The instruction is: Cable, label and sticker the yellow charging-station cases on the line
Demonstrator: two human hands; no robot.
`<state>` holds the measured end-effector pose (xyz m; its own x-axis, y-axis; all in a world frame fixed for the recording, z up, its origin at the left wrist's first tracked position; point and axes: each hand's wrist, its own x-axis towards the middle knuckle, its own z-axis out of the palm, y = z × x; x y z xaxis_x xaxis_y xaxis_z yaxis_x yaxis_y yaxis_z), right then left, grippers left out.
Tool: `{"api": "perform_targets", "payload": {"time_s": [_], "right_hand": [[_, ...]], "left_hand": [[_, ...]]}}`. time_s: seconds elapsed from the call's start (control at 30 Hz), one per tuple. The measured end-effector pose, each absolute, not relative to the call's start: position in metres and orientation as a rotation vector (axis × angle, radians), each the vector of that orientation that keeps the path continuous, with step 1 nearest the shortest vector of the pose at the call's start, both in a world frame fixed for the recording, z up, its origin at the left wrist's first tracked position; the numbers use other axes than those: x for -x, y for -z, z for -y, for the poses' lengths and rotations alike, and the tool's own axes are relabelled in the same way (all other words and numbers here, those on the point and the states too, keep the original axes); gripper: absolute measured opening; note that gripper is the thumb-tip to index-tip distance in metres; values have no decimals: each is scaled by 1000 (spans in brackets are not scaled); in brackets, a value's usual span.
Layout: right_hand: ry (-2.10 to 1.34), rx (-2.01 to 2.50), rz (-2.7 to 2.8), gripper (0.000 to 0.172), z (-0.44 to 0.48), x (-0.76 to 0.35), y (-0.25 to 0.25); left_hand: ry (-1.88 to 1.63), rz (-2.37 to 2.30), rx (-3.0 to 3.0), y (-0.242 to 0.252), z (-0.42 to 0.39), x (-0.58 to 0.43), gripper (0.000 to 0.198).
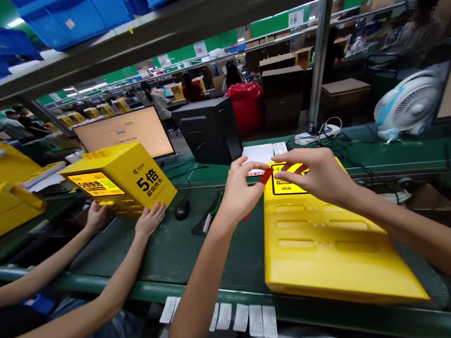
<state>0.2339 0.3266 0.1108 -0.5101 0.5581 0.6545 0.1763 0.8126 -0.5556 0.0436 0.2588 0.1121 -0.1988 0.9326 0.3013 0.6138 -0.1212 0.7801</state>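
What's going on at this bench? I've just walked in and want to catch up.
A person's left hand pinches a red strip above a flat yellow panel lying on a green workbench. Their right hand reaches in close beside it, over a yellow label on the panel. To their left, a co-worker's hand and other hand are on a yellow box printed with a large 5.
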Motion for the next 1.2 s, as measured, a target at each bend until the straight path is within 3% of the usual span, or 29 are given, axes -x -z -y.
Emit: {"api": "perform_targets", "payload": {"time_s": [0.17, 0.3, 0.43, 0.57, 0.8, 1.2], "right_hand": [[-524, 531, 2011, 13, -325, -222, -106], [-615, 646, 1822, 7, -320, -246, -111], [-673, 774, 1625, 7, -315, -274, -108], [-662, 885, 1473, 7, -309, -296, -98], [-776, 944, 1322, 11, -301, -308, -87], [-1046, 840, 1164, 19, -304, -324, -79]], "left_hand": [[-1273, -1619, -1728, -110, -256, -51, 33], [-1499, -1477, -1564, -88, -251, -37, 50], [-1580, -1565, -1286, -52, -241, -19, 32], [-1622, -1473, -1107, -29, -236, -18, 32], [-1640, -1337, -968, -35, -251, -37, 44], [-1457, -1240, -1004, -36, -268, -55, 43]]}}
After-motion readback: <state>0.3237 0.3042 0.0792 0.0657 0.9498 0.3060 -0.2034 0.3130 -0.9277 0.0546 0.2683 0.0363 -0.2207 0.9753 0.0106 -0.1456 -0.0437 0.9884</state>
